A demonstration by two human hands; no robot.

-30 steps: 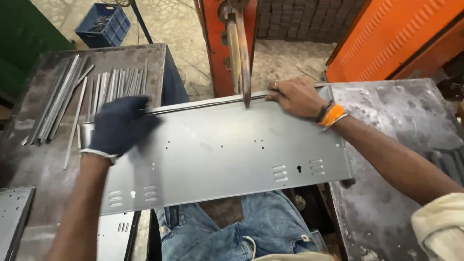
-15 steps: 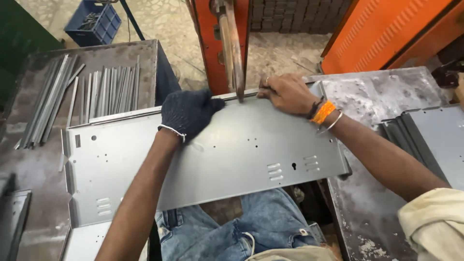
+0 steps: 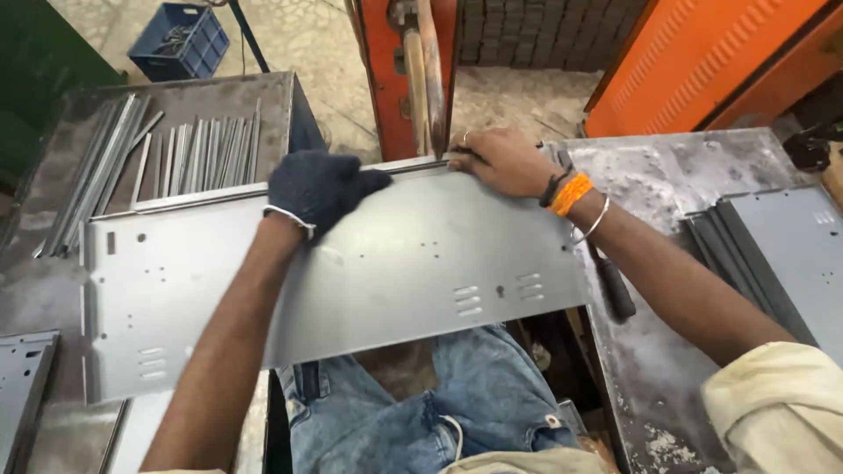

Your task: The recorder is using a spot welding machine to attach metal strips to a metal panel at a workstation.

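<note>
A long grey sheet-metal panel [image 3: 395,272] with punched holes and louvre slots lies across my lap, bridging two metal tables. My left hand [image 3: 320,186], in a dark knitted glove, presses flat on the panel near its far edge, fingers spread. My bare right hand [image 3: 496,160], with an orange band and bangle at the wrist, grips the panel's far folded edge. That grip is right under the upright arm of an orange machine [image 3: 421,70], whose tip meets the edge there.
Several thin metal strips [image 3: 176,158] lie on the left table [image 3: 44,290]. More grey panels [image 3: 781,254] are stacked on the right table [image 3: 676,175]. A dark-handled tool [image 3: 615,290] rests by the panel's right end. A blue crate [image 3: 180,39] stands on the floor behind.
My gloved left hand slid rightward along the panel from its left end toward the machine. The panel shifted left under the machine arm, and my right hand stayed on the far edge.
</note>
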